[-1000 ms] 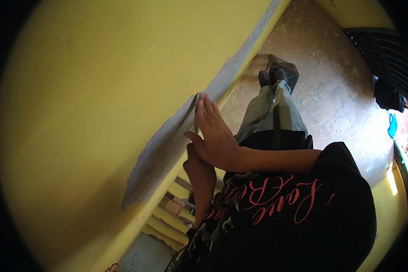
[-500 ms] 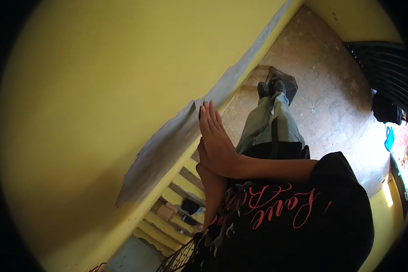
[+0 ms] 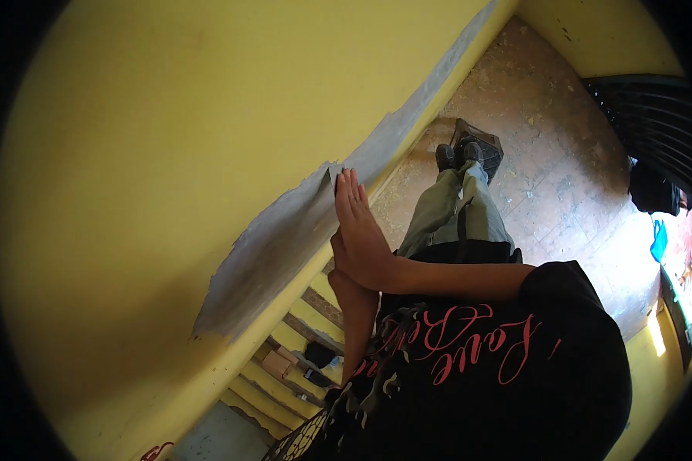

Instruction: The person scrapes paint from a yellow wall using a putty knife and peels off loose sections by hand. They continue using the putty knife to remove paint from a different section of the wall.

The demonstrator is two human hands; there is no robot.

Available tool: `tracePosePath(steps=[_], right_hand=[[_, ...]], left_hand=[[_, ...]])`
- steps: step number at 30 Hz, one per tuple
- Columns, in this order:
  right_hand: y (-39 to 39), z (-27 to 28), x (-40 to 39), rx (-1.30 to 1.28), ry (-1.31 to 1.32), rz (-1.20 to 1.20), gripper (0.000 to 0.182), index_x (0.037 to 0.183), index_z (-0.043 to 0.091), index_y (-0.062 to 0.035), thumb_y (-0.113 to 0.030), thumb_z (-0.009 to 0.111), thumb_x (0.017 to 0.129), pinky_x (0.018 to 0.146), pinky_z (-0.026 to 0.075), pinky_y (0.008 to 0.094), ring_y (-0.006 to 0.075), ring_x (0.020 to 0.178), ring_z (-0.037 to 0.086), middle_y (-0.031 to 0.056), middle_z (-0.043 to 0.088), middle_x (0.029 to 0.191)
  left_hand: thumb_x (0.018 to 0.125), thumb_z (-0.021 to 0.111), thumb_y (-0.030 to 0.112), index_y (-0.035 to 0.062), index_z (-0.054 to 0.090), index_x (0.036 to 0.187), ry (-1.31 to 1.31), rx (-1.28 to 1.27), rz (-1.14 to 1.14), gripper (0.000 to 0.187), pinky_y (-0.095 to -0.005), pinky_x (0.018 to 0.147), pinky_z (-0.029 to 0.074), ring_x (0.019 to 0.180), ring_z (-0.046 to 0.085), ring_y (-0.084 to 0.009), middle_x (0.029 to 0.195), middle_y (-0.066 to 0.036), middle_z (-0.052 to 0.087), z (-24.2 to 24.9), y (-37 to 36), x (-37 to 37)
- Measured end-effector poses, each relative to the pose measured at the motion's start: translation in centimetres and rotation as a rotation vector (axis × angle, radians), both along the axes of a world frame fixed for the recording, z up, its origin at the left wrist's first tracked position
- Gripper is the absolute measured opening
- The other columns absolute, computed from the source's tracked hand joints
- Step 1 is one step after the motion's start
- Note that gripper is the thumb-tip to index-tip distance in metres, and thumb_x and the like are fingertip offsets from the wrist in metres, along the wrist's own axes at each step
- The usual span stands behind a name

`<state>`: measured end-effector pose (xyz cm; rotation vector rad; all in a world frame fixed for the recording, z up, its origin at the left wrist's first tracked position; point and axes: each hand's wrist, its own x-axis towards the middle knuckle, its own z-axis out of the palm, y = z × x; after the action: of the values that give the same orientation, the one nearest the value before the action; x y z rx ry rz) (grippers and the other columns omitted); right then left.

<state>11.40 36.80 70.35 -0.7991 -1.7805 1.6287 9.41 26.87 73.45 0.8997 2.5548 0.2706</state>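
since a second ago, our right hand point(image 3: 365, 246) tucks its thumb in. our black shirt point(image 3: 507, 392) reads "love". fingers straight, together, over the grey wall patch point(image 3: 250, 269); left hand point(image 3: 348, 288) behind; either's hold we cannot tell.

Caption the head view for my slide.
Right hand in front of left hand by a ragged grey patch on a yellow wall.

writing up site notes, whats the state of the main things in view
right hand: fingers straight
left hand: mostly hidden
yellow wall: coat partly missing
grey patch: ragged-edged
floor: littered with specks
black t-shirt: worn
trousers: worn, creased
dark shoes: worn
brown box: open or shut unclear
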Motion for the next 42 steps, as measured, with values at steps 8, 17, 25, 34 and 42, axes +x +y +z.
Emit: tracePosePath(steps=[8, 17, 25, 34, 42], right_hand=[[0.4, -0.1, 0.1, -0.008, -0.01, -0.001, 0.078, 0.137, 0.01, 0.0218, 0.006, 0.047, 0.071, 0.116, 0.011, 0.0533, 0.0536, 0.139, 0.008, 0.0429, 0.016, 0.142], [0.2, 0.6, -0.7, -0.046, -0.001, -0.053, 0.076, 0.141, 0.006, 0.0177, 0.009, 0.041, 0.073, 0.116, 0.011, 0.0517, 0.0511, 0.14, 0.006, 0.0406, 0.012, 0.145], [1.9, -0.4, -0.6, -0.015, -0.046, -0.099, 0.073, 0.143, 0.004, 0.0133, 0.009, 0.041, 0.08, 0.117, 0.014, 0.048, 0.0484, 0.139, 0.013, 0.037, 0.015, 0.148], [2.3, -1.4, -0.8, 0.06, -0.092, -0.093, 0.071, 0.143, 0.004, 0.0135, 0.004, 0.044, 0.085, 0.115, 0.02, 0.0499, 0.0503, 0.137, 0.018, 0.04, 0.017, 0.145], [0.5, -0.7, -1.6, 0.048, -0.038, -0.087, 0.07, 0.142, 0.007, 0.0135, 0.001, 0.045, 0.085, 0.115, 0.018, 0.0501, 0.05, 0.137, 0.018, 0.0402, 0.019, 0.144]], left_hand=[[0.081, 0.065, 0.015, 0.0028, 0.049, 0.124, -0.036, -0.185, -0.035, 0.047, -0.0422, 0.067, 0.049, 0.086, 0.064, -0.0376, 0.099, -0.023, 0.064, 0.1, 0.5, -0.2], [0.08, 0.067, 0.015, 0.0002, 0.053, 0.116, -0.048, -0.002, -0.041, 0.041, -0.04, 0.067, 0.048, 0.084, 0.065, -0.0371, 0.096, -0.022, 0.065, 0.0, 0.1, -1.5], [0.08, 0.066, 0.013, -0.0015, 0.051, 0.12, -0.15, 0.125, -0.201, 0.046, -0.0454, 0.066, 0.048, 0.083, 0.064, -0.0403, 0.087, -0.026, 0.065, -0.4, 2.7, -1.5], [0.081, 0.064, 0.011, -0.0028, 0.052, 0.119, -0.14, 0.051, -0.097, 0.042, -0.0462, 0.068, 0.049, 0.086, 0.062, -0.0441, 0.091, -0.028, 0.064, 0.1, 3.8, -2.2], [0.086, 0.058, 0.017, 0.002, 0.051, 0.125, -0.156, 0.076, 0.025, 0.043, -0.0501, 0.068, 0.048, 0.084, 0.062, -0.0462, 0.084, -0.028, 0.064, 2.0, 3.1, -2.7]])
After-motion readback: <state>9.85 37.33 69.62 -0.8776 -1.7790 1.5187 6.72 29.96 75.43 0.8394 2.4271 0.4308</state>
